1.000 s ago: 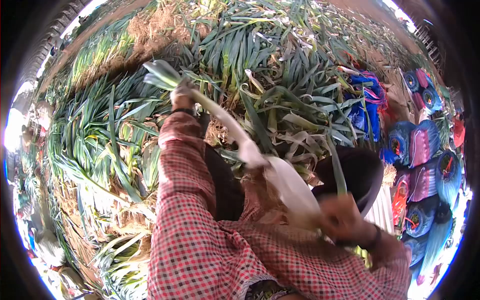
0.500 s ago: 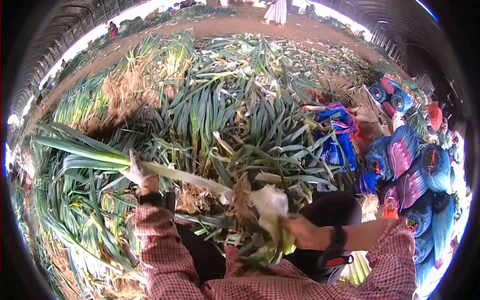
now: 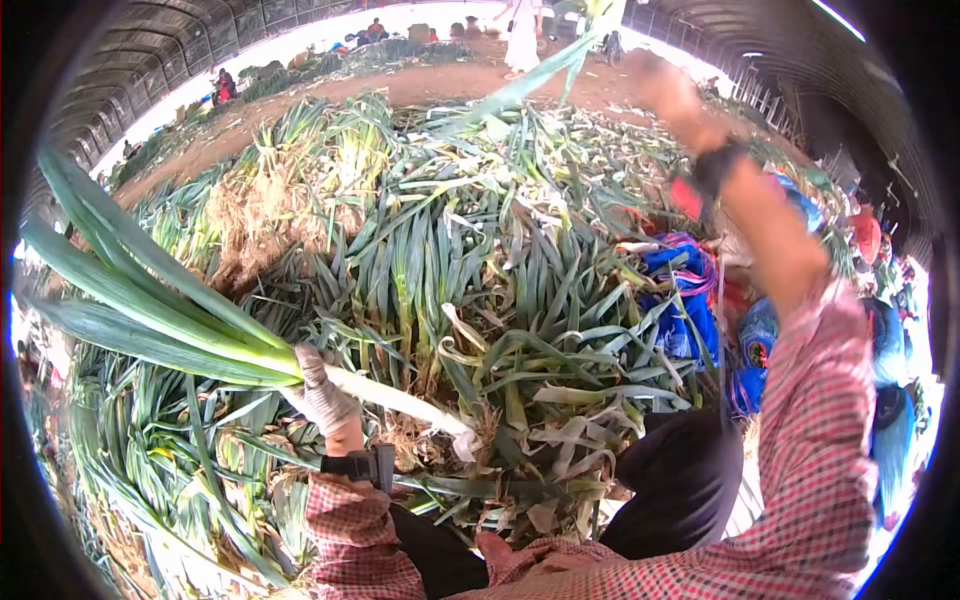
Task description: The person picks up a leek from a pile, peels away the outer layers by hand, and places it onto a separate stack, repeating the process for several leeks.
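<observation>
My left hand [image 3: 322, 396], in a pale glove, is closed round a leek [image 3: 395, 400] where the white stalk meets the green leaves. Its leaves fan out to the upper left, and the bare white shank points to the lower right. My right hand [image 3: 660, 85] is raised high at the upper right, smeared by motion, so its fingers are not clear. Close by its left, stripped leek leaves [image 3: 540, 75] hang in the air above the heap; whether they touch the hand cannot be made out. Under both arms lies a heap of leeks and loose leaves [image 3: 430, 250].
Blue and pink net sacks [image 3: 875, 340] lie along the right side, partly behind my right arm. A blue net bag [image 3: 685, 310] sits by the heap. Leeks with roots [image 3: 265, 215] are piled at the left. Beyond, a person in white [image 3: 522, 40] stands on the dirt floor [image 3: 430, 80].
My right hand has swung from low near my knee up to the upper right, and leaves now fly beside it. My left hand and leek have come slightly lower and closer.
</observation>
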The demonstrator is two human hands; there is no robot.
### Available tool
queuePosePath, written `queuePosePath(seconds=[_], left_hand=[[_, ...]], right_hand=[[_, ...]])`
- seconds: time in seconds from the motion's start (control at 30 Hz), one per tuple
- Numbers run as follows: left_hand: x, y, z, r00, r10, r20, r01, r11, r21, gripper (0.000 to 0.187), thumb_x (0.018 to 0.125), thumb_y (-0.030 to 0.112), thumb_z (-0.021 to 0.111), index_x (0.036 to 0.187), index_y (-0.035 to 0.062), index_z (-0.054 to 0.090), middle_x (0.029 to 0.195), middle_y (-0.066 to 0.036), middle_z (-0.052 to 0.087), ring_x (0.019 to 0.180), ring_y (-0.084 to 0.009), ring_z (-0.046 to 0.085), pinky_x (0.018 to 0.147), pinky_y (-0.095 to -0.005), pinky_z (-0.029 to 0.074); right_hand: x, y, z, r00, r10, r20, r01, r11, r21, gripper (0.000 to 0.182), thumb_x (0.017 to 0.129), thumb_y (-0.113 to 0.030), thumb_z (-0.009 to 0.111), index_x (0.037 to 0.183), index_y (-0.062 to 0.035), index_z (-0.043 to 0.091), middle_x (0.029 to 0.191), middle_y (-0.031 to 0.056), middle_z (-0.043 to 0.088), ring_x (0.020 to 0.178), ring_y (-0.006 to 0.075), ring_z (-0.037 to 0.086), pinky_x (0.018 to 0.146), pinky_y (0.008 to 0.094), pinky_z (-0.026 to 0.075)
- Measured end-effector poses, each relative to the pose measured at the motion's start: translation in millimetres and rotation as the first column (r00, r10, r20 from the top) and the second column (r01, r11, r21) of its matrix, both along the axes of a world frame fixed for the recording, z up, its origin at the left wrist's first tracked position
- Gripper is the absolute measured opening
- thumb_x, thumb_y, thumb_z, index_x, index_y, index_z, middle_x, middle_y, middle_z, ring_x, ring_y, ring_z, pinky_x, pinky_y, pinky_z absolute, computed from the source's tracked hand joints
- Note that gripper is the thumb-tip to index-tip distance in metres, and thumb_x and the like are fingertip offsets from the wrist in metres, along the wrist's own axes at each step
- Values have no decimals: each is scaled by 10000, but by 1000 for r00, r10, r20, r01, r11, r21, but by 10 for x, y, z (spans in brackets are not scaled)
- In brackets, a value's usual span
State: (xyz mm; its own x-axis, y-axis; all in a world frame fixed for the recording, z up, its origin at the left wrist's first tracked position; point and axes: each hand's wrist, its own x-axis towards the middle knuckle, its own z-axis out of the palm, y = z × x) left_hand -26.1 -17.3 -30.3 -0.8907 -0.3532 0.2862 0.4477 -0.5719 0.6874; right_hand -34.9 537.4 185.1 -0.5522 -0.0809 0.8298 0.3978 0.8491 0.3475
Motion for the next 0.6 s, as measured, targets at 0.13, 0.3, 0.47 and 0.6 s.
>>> queuePosePath(seconds=[0.13, 0.3, 0.47, 0.6], left_hand=[[-47, -114, -199, 976, -191, 102, 186, 981, 54, 608, 758, 398, 690, 1183, 46, 433, 1105, -123, 506, 990, -246, 516, 850, -398, 452], [-26, -203, -119, 923, -353, 155, 299, 909, 292, 661, 764, 654, 492, 1133, 106, 499, 911, -53, 568, 854, -257, 543, 827, -413, 454], [-113, -386, 104, 863, -170, 475, -47, 911, 410, 670, 737, 768, 354, 837, 121, 496, 661, -57, 498, 551, -241, 489, 520, -380, 468], [-190, -613, 41, 911, -393, 124, 211, 703, 679, 672, 679, 780, 438, 674, 107, 443, 580, -25, 433, 488, -162, 409, 454, -265, 400]], right_hand=[[919, -2417, -1318, 595, 797, -98, -523, 292, -801, 278, 805, -114, 583, 1076, -50, 580, 920, 113, 643, 814, 222, 621, 788, 337, 492], [1617, -3487, -2194, 826, 534, -177, -310, 169, -936, 305, 740, -26, 665, 1038, -47, 602, 776, 83, 593, 669, 144, 557, 631, 285, 475], [1925, -3711, -2071, 814, 560, -155, -411, 365, -836, 268, 672, -34, 701, 923, -76, 617, 743, 80, 552, 675, 271, 501, 677, 356, 414], [2031, -3644, -1991, 779, 614, -127, -491, 470, -734, 250, 659, -56, 711, 892, -83, 625, 752, 61, 556, 699, 265, 493, 663, 358, 401]])
